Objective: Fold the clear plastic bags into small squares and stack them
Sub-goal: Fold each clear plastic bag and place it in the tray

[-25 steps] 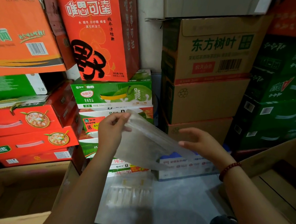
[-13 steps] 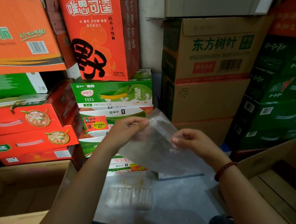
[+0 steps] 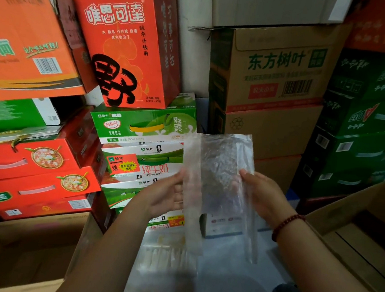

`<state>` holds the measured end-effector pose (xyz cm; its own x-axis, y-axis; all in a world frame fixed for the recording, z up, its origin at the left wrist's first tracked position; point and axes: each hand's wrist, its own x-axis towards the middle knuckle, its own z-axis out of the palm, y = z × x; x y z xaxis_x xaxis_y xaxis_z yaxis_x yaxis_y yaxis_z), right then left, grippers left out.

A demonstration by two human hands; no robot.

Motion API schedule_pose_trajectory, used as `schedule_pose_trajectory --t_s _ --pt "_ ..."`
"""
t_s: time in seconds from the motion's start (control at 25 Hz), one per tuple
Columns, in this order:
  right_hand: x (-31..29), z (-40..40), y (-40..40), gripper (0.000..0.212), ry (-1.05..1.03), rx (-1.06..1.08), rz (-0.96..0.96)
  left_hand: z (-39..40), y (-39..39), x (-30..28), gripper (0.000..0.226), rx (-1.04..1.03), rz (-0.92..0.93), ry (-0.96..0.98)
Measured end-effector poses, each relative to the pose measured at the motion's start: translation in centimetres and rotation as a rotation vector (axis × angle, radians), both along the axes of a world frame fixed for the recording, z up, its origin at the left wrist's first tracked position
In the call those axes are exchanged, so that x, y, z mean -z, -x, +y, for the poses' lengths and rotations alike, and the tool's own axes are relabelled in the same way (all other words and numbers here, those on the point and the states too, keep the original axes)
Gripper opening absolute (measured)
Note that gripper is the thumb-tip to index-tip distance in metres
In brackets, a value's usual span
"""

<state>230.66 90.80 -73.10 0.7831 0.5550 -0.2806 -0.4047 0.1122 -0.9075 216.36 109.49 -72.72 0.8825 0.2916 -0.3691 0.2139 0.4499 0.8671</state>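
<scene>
Right now a clear plastic bag [image 3: 218,183] hangs upright in the lower middle of the frame, held between two hands. The left hand [image 3: 165,196] grasps its left edge, fingers behind the film and showing through it. The right hand [image 3: 261,194] grips the right edge, thumb on the front near the bag's middle height, a red bead bracelet [image 3: 286,225] on its wrist. The bag's top rises above both hands and its lower end trails below them. Beneath it, at lower centre, more clear bags [image 3: 167,254] lie flat on the grey surface. Stacked drink cartons [image 3: 141,126] fill the frame behind, and an open cardboard box [image 3: 367,228] sits at lower right.
</scene>
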Motion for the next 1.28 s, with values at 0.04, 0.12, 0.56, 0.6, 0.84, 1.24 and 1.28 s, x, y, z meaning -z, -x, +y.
schedule_pose_trajectory --t_s 0.04,0.12,0.56,0.6,0.84,1.24,1.28 --pt "0.2 0.1 -0.2 0.019 0.023 0.021 0.009 -0.2 -0.3 0.4 0.028 -0.016 0.021 -0.04" --pt "0.2 -0.2 -0.4 0.022 0.111 -0.024 -0.016 -0.3 -0.9 0.6 0.014 -0.139 0.018 -0.046" --pt "-1.3 -1.0 0.0 0.034 0.188 0.019 -0.507 -0.7 -0.2 -1.0 0.033 -0.424 -0.055 -0.553" --pt "-1.3 -1.0 -0.1 0.029 0.178 0.008 -0.518 -0.7 0.0 -1.2 0.029 -0.371 -0.086 -0.593" --pt "-2.2 -1.4 0.1 0.025 0.237 -0.184 -0.571 0.4 0.8 -1.7 0.026 -0.226 -0.07 -0.858" --pt "-2.2 -0.4 0.8 0.008 0.583 -0.156 -0.906 0.9 1.4 -1.9 0.009 -0.204 -0.003 -1.159" --pt "-2.2 -0.3 0.8 0.01 0.571 -0.133 -0.901 1.1 1.3 -1.9 0.01 -0.205 -0.008 -1.128"
